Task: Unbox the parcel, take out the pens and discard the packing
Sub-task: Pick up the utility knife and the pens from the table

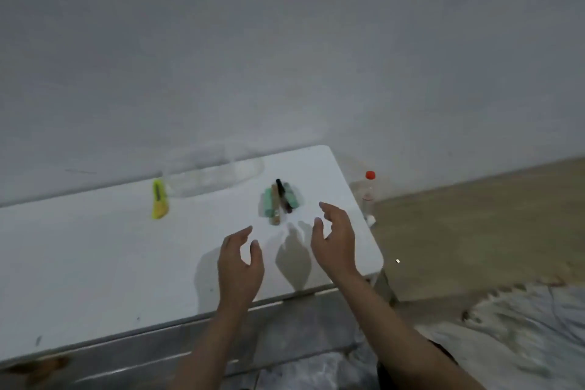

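Observation:
A small bunch of pens [280, 202] in green, tan and black lies on the white table [95, 263], near its right end. Clear plastic packing [212, 174] lies crumpled at the table's far edge, against the wall. My left hand [241, 266] hovers over the table just short of the pens, fingers apart and empty. To its right, my right hand [334, 239] is held the same way, palm turned inward, holding nothing. Both hands are a little nearer to me than the pens and do not touch them.
A yellow utility knife [159, 199] lies on the table left of the packing. A clear bottle with a red cap [368, 195] stands on the floor past the table's right edge. A pale cloth [506, 336] covers the floor at lower right.

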The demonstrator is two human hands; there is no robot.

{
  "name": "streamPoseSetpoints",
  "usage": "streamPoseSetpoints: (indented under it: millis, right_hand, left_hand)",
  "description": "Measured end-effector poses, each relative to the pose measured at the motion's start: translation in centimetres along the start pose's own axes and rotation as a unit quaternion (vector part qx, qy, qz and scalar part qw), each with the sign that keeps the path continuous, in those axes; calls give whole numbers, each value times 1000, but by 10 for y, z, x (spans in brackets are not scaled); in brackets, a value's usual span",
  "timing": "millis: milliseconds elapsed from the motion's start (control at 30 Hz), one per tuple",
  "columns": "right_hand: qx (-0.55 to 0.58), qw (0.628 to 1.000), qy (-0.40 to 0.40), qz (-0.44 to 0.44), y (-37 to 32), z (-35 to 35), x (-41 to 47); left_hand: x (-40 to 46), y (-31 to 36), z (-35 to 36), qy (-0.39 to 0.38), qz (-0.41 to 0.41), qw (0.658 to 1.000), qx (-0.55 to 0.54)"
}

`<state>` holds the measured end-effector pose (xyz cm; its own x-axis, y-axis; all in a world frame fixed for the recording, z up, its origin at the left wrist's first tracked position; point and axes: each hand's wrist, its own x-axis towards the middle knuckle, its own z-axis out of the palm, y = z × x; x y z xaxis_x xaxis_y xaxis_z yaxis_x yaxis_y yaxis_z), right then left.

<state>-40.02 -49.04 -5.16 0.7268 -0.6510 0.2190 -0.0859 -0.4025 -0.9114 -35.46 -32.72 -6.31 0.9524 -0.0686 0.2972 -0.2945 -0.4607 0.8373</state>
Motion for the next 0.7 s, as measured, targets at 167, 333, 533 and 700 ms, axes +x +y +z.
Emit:
streamPoseSetpoints:
  millis: [167, 333, 533, 700]
  right_hand:
    - [-112, 991, -67, 5, -18, 80, 27]
    - [-318, 943, -86, 47, -9, 135, 53]
    - [-415, 909, -5, 31, 4, 163, 56]
    - [-427, 904, -8, -23, 4, 162, 59]
  left_hand:
    - [79, -52, -60, 30, 5, 997, 65]
    - [154, -95, -88, 14, -27, 995, 98]
    - [208, -118, -88, -43, -11, 992, 122]
    - [225, -131, -74, -41, 2, 994, 105]
